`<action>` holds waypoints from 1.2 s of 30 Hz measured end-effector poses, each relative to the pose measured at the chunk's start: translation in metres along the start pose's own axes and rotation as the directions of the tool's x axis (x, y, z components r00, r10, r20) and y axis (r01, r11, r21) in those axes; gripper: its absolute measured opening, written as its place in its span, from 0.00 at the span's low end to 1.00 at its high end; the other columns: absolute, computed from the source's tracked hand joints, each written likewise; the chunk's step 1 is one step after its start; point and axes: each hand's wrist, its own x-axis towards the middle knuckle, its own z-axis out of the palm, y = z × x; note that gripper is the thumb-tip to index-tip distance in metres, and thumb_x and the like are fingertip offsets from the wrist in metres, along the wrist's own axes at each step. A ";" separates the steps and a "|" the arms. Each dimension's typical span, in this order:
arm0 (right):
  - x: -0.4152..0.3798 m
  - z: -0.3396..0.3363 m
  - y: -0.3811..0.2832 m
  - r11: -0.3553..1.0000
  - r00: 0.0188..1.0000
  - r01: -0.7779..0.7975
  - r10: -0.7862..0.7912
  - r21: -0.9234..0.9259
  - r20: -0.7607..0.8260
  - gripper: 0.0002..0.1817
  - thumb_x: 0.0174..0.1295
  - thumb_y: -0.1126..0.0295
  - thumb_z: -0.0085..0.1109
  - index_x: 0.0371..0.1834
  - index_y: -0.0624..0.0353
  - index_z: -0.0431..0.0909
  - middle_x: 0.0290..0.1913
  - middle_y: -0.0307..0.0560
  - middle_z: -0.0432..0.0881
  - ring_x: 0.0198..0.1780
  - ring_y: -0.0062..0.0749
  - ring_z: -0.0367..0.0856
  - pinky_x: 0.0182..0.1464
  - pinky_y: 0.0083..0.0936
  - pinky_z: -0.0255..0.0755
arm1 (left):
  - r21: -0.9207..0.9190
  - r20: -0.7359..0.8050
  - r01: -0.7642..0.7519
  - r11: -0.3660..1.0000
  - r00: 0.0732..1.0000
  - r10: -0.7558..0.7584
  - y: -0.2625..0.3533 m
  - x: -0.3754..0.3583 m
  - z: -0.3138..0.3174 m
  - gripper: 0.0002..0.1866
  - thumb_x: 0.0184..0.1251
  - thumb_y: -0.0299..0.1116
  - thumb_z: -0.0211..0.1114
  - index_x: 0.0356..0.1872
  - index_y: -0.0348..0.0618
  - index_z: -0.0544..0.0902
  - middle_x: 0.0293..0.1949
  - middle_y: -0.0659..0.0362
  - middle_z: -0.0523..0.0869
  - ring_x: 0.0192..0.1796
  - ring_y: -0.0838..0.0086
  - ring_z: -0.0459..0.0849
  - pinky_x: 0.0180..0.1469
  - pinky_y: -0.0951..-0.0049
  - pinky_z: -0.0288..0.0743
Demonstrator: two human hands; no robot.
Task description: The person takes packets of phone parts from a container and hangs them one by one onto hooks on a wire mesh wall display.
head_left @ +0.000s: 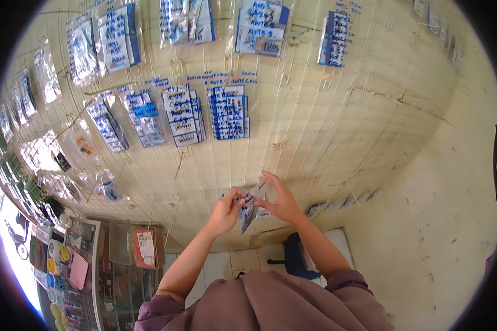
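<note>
In front of my chest, both hands are at a small clear plastic bag [249, 219] that contains dark, flat pieces and labels with blue handwriting. My left hand [224, 214] is closed, with thumb and fingers pinching the bag's upper left part. My right hand [283, 203] is at the right side of the bag, thumb at the labels and forefinger raised against a clear flap of plastic. What the flat pieces are is too small to make out.
A wire grid covers the wall ahead, with labelled plastic bags [229, 113] hanging on hooks. A glass display case [96, 248] stands lower left beside a cardboard box [149, 248]. Below my right arm is a dark blue chair [299, 256]. More packets [337, 205] hang low on the right.
</note>
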 end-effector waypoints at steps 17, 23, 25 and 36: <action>0.060 -0.081 -0.099 0.840 0.761 0.469 -0.225 0.275 -0.608 0.12 0.69 0.83 0.55 0.53 0.62 0.67 0.43 0.49 0.81 0.40 0.24 0.82 0.44 0.21 0.79 | 0.221 -0.029 -0.571 0.791 0.806 0.591 0.167 0.079 0.002 0.11 0.74 0.16 0.51 0.49 0.34 0.81 0.42 0.52 0.85 0.42 0.68 0.91 0.43 0.73 0.83; 0.094 -0.127 -0.136 0.871 0.657 0.491 -0.361 0.014 -0.662 0.09 0.71 0.83 0.51 0.45 0.64 0.82 0.44 0.43 0.78 0.40 0.25 0.80 0.44 0.21 0.75 | 0.268 0.044 -0.619 0.739 0.774 0.632 0.234 0.096 0.023 0.16 0.72 0.16 0.56 0.58 0.38 0.80 0.53 0.56 0.77 0.49 0.72 0.87 0.48 0.75 0.82; 0.100 -0.138 -0.139 0.874 0.636 0.481 -0.401 -0.067 -0.660 0.11 0.71 0.81 0.51 0.49 0.63 0.83 0.43 0.43 0.78 0.41 0.25 0.79 0.45 0.21 0.74 | 0.263 0.047 -0.660 0.704 0.737 0.674 0.240 0.106 0.027 0.20 0.72 0.16 0.56 0.63 0.40 0.79 0.54 0.56 0.76 0.48 0.74 0.85 0.46 0.75 0.83; 0.106 -0.143 -0.126 0.908 0.668 0.412 -0.357 -0.076 -0.653 0.14 0.72 0.79 0.53 0.56 0.60 0.84 0.43 0.41 0.76 0.42 0.22 0.75 0.46 0.19 0.71 | 0.333 0.024 -0.638 0.694 0.742 0.671 0.235 0.119 0.035 0.24 0.70 0.17 0.59 0.66 0.46 0.79 0.48 0.57 0.76 0.43 0.76 0.80 0.42 0.77 0.80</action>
